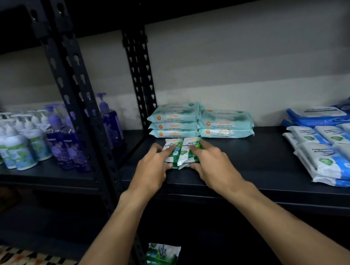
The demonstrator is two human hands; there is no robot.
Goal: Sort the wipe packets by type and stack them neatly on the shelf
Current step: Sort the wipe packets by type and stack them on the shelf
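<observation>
On shelf (252,154), left hand (150,170) and right hand (212,163) clasp green packets (182,151).

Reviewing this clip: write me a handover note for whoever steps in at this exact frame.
Left hand: grips the left side of the green pine packets, fingers on top, thumb at the near edge.
Right hand: grips their right side the same way.
Where: the green pine packets sit on the shelf, just in front of the teal antibacterial packs.
Done: the teal packs are stacked in two piles at the back.
Left: the spare green packets lie on the lower shelf. The blue packets at the right lie in loose overlapping rows and probably need tidying.
</observation>
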